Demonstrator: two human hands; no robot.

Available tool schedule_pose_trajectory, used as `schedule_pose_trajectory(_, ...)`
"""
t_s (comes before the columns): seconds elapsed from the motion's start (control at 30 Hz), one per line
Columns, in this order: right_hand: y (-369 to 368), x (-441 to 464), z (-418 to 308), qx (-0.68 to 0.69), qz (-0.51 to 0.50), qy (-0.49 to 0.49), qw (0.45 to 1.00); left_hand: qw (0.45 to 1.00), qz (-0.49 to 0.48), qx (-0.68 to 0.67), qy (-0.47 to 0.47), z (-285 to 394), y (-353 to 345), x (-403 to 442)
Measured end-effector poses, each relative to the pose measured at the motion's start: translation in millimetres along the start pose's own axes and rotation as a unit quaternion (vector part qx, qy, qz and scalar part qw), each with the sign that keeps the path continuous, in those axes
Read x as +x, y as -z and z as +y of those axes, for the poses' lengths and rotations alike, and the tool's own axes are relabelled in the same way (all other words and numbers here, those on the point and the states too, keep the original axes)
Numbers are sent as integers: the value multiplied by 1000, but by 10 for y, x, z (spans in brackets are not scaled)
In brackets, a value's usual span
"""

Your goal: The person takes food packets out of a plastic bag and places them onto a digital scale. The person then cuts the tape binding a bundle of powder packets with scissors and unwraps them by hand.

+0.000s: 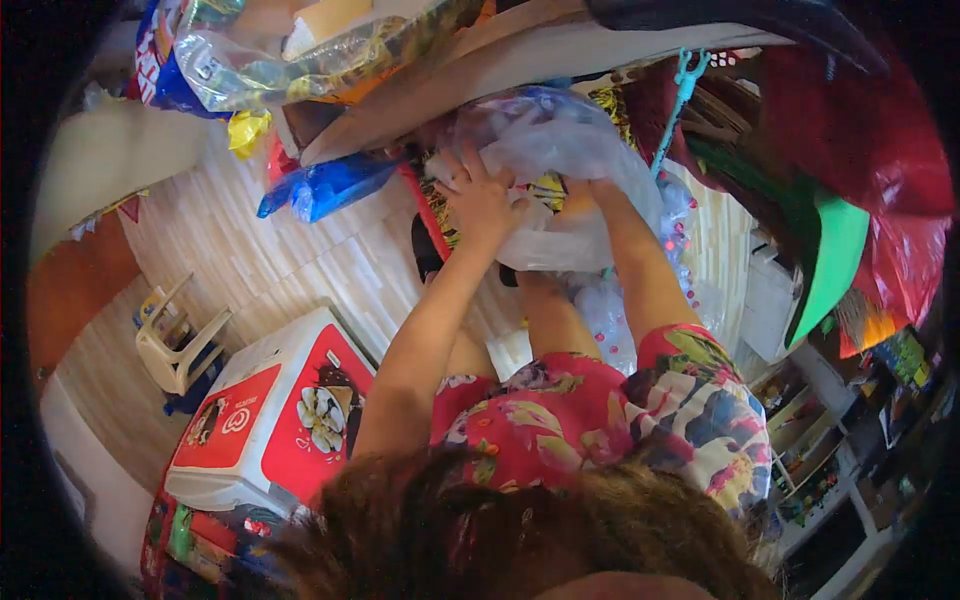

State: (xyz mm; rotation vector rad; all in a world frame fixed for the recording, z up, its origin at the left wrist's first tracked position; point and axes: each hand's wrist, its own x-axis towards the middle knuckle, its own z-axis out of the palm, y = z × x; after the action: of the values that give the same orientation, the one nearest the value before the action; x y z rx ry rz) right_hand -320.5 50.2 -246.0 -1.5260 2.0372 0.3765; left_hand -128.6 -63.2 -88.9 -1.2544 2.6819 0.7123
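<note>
The left hand is spread wide on the plastic bag; whether the right hand, half covered, grips, I cannot tell.

No word can be read for sure. A white swirly heart sign is on the red front of the big white box on the floor. Its small letters are too blurry. The blue bag has big white letters, too bent to read.
</note>
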Motion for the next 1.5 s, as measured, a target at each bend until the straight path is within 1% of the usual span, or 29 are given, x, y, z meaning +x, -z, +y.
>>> schedule_pose_trajectory(0.03,22,18,6,2,10,11,1000,1000,2,7,7,-32,-100,40)
schedule_pose_trajectory(0.13,16,10,17,17,36,46,998,963,-111,-241,44,-281,-536,174)
schedule_pose_trajectory(0.17,29,-16,14,24,44,53,997,963,-113,-245,4,-302,-570,154)
schedule_pose_trajectory(0.23,43,-89,13,41,62,70,995,958,-122,-249,-79,-253,-405,40)
schedule_pose_trajectory(0.33,111,-164,26,64,88,97,989,937,-175,-287,-94,-56,159,-95)
schedule_pose_trajectory(0.43,219,-297,39,121,117,135,976,952,-10,-287,-107,-102,467,-78)
schedule_pose_trajectory(0.57,592,-733,-68,261,203,179,927,966,53,-221,-123,-88,903,43)
schedule_pose_trajectory(0.6,661,-885,-143,287,254,157,910,972,1,-216,-96,-66,1007,116)
schedule_pose_trajectory(0.63,711,-1040,-250,268,365,96,887,974,-63,-209,-59,-34,1070,95)
schedule_pose_trajectory(0.73,1567,-1709,-471,642,323,-5,696,982,-43,-160,-93,-36,1128,127)
schedule_pose_trajectory(0.77,2193,-2114,-544,631,335,-34,699,984,-25,-139,-106,-65,1091,154)
schedule_pose_trajectory(0.8,2418,-2226,-470,627,412,-27,660,986,-9,-118,-119,-97,1031,183)
schedule_pose_trajectory(0.83,2832,-2426,-460,700,444,-17,559,986,9,-98,-134,-102,1012,229)
schedule_pose_trajectory(0.87,3241,-2683,-408,591,536,-20,603,989,1,-81,-126,-84,1021,245)
schedule_pose_trajectory(0.9,3463,-2767,-244,650,564,-5,510,991,-9,-64,-117,-74,1003,227)
schedule_pose_trajectory(0.93,3783,-2932,-91,512,648,-40,563,993,-19,-48,-108,-62,1003,212)
schedule_pose_trajectory(1.0,4208,-2957,347,432,745,-44,506,992,-59,-31,-103,-12,1091,171)
schedule_pose_trajectory(1.03,4352,-2879,665,462,752,-25,470,992,-77,-24,-100,30,1152,150)
schedule_pose_trajectory(1.07,4553,-2822,861,430,772,-18,468,992,-94,-36,-79,97,1255,106)
schedule_pose_trajectory(1.13,4855,-2550,1382,367,767,-44,524,990,-126,-60,-35,212,1434,20)
schedule_pose_trajectory(1.17,4990,-2374,1552,330,767,-66,547,990,-103,-59,-71,156,1332,69)
schedule_pose_trajectory(1.23,5200,-2004,1831,325,705,-122,619,987,-60,-56,-137,-89,1025,178)
schedule_pose_trajectory(1.3,5322,-1622,1917,293,680,-103,664,981,-99,-87,-146,-238,906,310)
schedule_pose_trajectory(1.33,5362,-1522,1856,379,625,-63,679,980,-103,-137,-104,-205,975,281)
schedule_pose_trajectory(1.37,5320,-1326,2170,247,623,-106,735,974,-112,-187,-55,-194,1027,256)
schedule_pose_trajectory(1.4,5319,-1150,2401,295,548,-129,772,976,-71,-163,-129,-431,733,386)
schedule_pose_trajectory(1.43,5375,-1305,1969,301,560,-139,759,951,-108,-269,-108,-290,1035,264)
schedule_pose_trajectory(1.47,5451,-1591,1440,306,575,-149,744,953,-117,-269,-69,-217,1195,227)
schedule_pose_trajectory(1.5,5365,-1684,1256,163,712,-117,673,955,-120,-268,-38,-182,1303,213)
